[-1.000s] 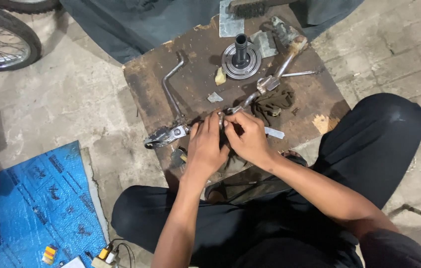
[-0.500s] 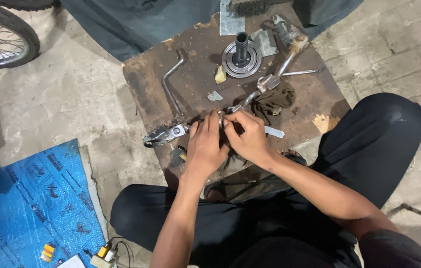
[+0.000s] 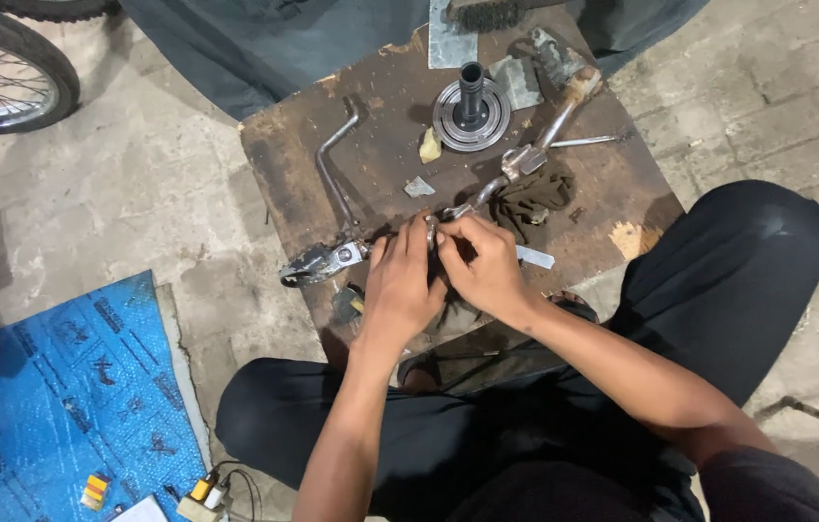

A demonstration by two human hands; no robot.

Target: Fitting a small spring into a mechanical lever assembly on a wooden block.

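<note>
So both hands met at the centre of the frame, over the near edge of the worn wooden board (image 3: 284, 164). Left hand (image 3: 400, 285) and right hand (image 3: 482, 266) pinched a small metal part (image 3: 431, 230) between fingertips. A bent crank (image 3: 332, 179) lay upper left, a round hub (image 3: 470, 111) higher up. Steady, close fingertip pressure looked wise; that part seemed easy to drop.

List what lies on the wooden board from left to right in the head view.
Bent metal crank → left hand → right hand → dark rag → pale chipped patch on the wooden board.
</note>
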